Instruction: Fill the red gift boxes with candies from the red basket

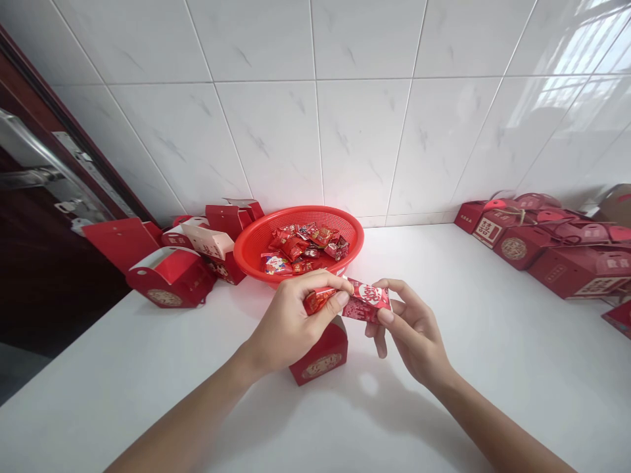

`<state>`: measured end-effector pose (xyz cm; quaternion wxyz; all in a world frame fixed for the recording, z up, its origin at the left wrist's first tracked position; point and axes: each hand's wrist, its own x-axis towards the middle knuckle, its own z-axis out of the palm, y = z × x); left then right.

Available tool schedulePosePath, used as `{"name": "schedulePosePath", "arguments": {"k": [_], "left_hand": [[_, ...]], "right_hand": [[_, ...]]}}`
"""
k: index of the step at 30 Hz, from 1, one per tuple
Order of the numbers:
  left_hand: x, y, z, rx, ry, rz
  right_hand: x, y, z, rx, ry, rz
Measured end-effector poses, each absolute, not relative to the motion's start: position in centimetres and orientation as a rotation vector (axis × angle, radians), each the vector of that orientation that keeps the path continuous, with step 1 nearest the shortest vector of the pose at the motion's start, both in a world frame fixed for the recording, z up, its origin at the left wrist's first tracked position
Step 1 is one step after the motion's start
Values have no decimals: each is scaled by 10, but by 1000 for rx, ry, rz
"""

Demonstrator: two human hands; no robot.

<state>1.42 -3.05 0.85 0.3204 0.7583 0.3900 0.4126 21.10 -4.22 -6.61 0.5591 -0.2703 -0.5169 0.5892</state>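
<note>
Between my two hands is a red candy packet [365, 302] with white lettering, held in the air. The fingers of my right hand [414, 328] pinch its right end. My left hand [290, 322] is closed, its thumb and forefinger at the packet's left end, with another orange-red wrapped candy [318, 300] in the same grip. Below my hands a small red gift box [323, 355] with a gold emblem stands on the white table, its top partly hidden by my left hand. Just behind stands a red plastic basket [241, 253] holding several wrapped candies [293, 246].
Several open red gift boxes [170, 279] stand at the left. More red boxes, closed [517, 246], are lined up at the right against the tiled wall [365, 144]. A dark door with a metal handle [29, 177] is at the far left, past the edge of the white table [197, 355].
</note>
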Motion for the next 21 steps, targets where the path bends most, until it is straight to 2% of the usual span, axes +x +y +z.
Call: {"name": "schedulePosePath", "arguments": {"k": [21], "left_hand": [[12, -29, 4, 1976, 1038, 1096]], "right_hand": [[213, -40, -69, -629, -1241, 1376]]}}
